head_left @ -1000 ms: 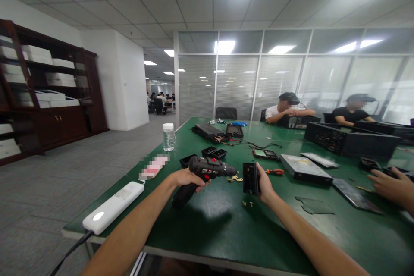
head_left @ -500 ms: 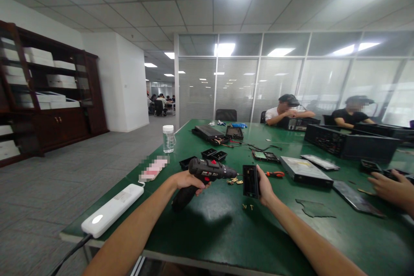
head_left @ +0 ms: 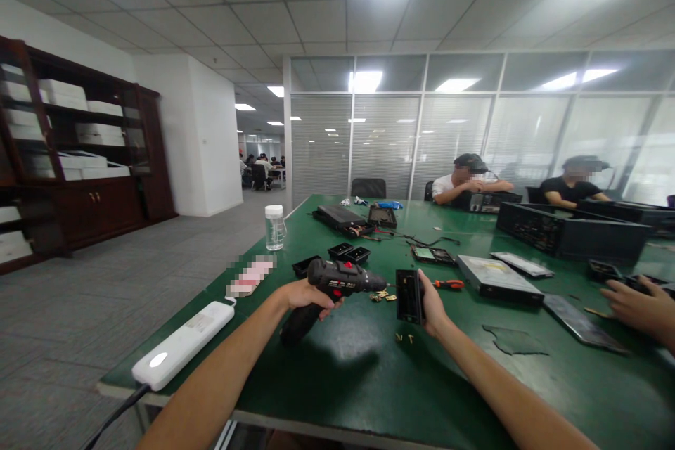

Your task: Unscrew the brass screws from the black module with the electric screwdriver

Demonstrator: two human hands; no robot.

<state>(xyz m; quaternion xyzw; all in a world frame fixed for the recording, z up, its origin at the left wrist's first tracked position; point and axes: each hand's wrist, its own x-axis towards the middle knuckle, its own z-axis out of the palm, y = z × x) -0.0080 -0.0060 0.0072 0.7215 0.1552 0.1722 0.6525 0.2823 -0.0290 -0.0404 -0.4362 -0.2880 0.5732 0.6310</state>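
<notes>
My left hand [head_left: 311,299] is closed round the grip of a black cordless drill [head_left: 342,278], whose nose points right. In my right hand [head_left: 433,306] is a small black rectangular plastic housing [head_left: 409,297], held on end with its hollow side towards the drill. The bit reaches the housing's left side; whether it touches a screw inside cannot be made out. Small brass-coloured pieces [head_left: 389,297] lie behind, between drill and housing. Two brass screws [head_left: 410,339] rest on the table below the housing. An orange-handled screwdriver [head_left: 448,285] lies just beyond my right fingers.
More black housings [head_left: 349,252] sit behind the drill. A white power strip [head_left: 184,341] and a water bottle [head_left: 274,228] stand left. To the right are a disc drive [head_left: 498,281], a dark broken sheet [head_left: 514,339], a computer case [head_left: 569,232] and another person's hand [head_left: 640,302].
Almost nothing differs. Both hands keep the drill and the housing in nearly the same place, and the view has shifted very slightly.
</notes>
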